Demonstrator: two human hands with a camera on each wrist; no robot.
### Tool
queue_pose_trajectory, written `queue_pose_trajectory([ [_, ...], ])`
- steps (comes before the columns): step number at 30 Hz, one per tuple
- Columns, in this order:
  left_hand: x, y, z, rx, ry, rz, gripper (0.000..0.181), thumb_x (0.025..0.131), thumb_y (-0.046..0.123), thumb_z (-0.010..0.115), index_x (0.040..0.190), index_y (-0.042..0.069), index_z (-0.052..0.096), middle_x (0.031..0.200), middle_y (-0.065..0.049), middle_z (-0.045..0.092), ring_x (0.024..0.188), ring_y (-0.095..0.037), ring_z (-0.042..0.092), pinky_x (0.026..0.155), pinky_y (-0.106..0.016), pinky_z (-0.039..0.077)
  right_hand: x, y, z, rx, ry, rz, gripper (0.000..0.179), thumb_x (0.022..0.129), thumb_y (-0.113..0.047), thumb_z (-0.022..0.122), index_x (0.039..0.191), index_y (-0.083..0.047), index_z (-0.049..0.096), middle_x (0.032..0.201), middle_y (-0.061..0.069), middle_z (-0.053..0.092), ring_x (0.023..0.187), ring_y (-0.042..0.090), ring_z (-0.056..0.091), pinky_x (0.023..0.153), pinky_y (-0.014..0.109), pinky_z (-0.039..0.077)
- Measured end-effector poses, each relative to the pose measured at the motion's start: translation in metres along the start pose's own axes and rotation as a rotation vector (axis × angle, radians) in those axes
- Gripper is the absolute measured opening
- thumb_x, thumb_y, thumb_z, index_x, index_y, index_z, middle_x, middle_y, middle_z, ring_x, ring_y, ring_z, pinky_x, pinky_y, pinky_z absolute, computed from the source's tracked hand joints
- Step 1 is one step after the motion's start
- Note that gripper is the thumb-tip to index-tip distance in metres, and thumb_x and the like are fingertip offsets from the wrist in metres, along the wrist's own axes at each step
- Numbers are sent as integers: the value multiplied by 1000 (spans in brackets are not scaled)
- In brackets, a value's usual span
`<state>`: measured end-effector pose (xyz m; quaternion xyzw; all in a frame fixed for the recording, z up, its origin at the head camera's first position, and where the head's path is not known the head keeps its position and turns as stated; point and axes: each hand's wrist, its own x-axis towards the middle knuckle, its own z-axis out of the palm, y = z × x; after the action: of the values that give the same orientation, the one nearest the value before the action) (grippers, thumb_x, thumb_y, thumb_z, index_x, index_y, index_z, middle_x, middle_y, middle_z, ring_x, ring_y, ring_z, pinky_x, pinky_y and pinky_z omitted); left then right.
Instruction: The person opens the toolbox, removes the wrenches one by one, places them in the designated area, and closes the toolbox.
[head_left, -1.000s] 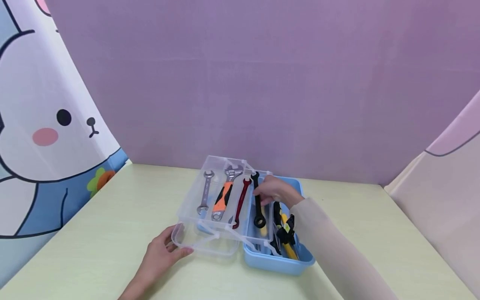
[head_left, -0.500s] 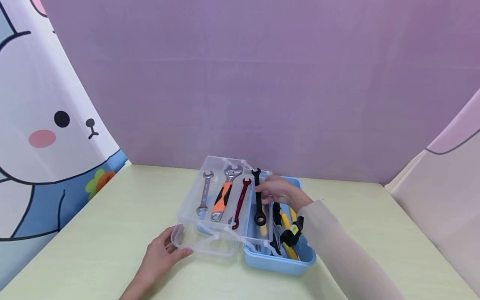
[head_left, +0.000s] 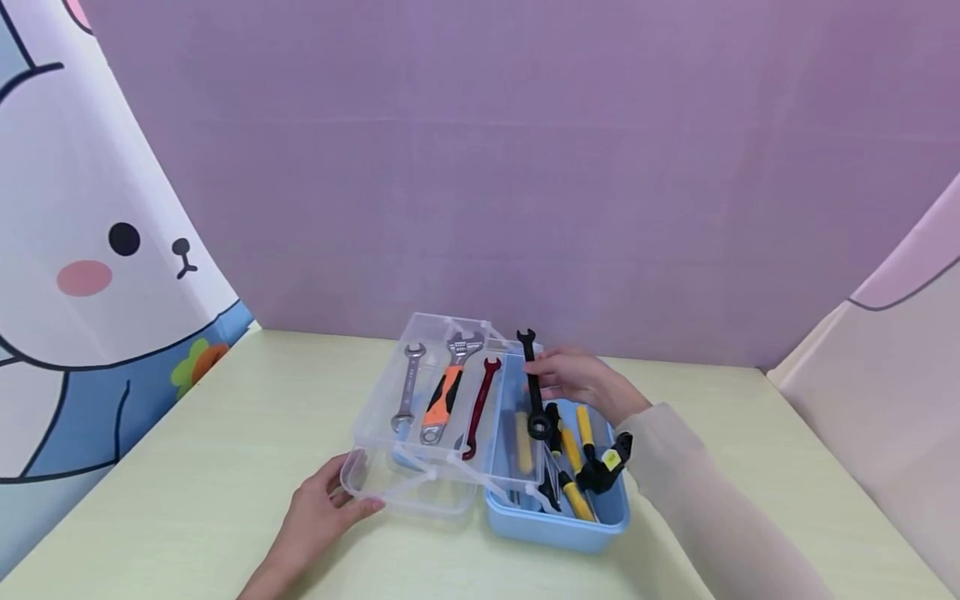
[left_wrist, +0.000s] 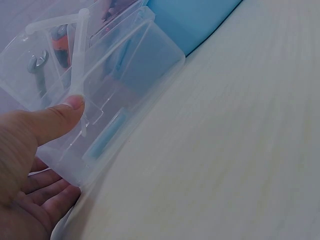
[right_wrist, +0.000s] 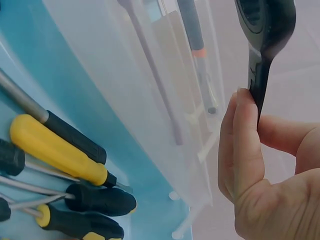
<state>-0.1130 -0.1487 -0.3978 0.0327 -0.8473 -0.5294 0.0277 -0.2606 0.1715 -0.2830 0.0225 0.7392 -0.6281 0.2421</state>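
Note:
In the head view my right hand (head_left: pixel 581 382) pinches a black combination wrench (head_left: pixel 534 392) between thumb and fingers, upright over the blue toolbox (head_left: pixel 547 533). The right wrist view shows its ring end (right_wrist: pixel 267 22) close up. My left hand (head_left: pixel 315 510) grips the near-left corner of a clear plastic lid (head_left: pixel 450 505), thumb on top and fingers at the side and below. A clear tray (head_left: pixel 375 417) behind that corner bears a silver open-end wrench (head_left: pixel 408 387), an adjustable wrench (head_left: pixel 444 396) with orange-black handle, and a red wrench (head_left: pixel 482 408).
Several screwdrivers lie in the toolbox, one with a yellow handle (right_wrist: pixel 57 150). A black tool with a yellow-green label (head_left: pixel 606 467) leans at its right wall. The box stands on a pale tabletop (head_left: pixel 187 467), before a purple backdrop (head_left: pixel 480 167).
My right hand has moved right and slightly up with the black wrench, away from the red one. The black labelled tool has shifted right. My left hand stays put.

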Motion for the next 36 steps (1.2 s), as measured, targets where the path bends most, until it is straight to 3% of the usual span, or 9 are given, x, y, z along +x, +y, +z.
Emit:
queue_pose_trajectory([
  [7,-2,2,0,0,-8,-6,77,72,18,84,135,-5,45,135,-32,49,123,-41,52,91,-31,55,-11,1,-8,-32,16,-29,16,95,-13,59,105,-5,49,100,8,62,94,24,66,78,30,59],
  [12,-2,5,-1,5,-11,-6,76,72,20,84,134,-4,46,135,-30,50,124,-40,51,93,-31,54,-16,5,-18,-64,-6,-57,18,96,-14,58,106,-3,50,96,6,61,96,24,65,82,32,58],
  [23,-5,5,-2,15,-8,-17,77,73,20,83,135,-5,45,135,-32,49,123,-41,51,92,-31,55,-25,10,-38,-72,-27,-69,7,97,-11,53,94,-5,50,87,2,61,82,16,66,73,26,59],
  [36,-5,6,-1,-11,-9,-21,77,72,18,84,135,-4,45,136,-32,47,124,-41,50,91,-29,55,-44,14,-72,-83,-13,-58,13,98,-12,51,105,-2,47,82,-1,59,76,10,64,70,23,59],
])
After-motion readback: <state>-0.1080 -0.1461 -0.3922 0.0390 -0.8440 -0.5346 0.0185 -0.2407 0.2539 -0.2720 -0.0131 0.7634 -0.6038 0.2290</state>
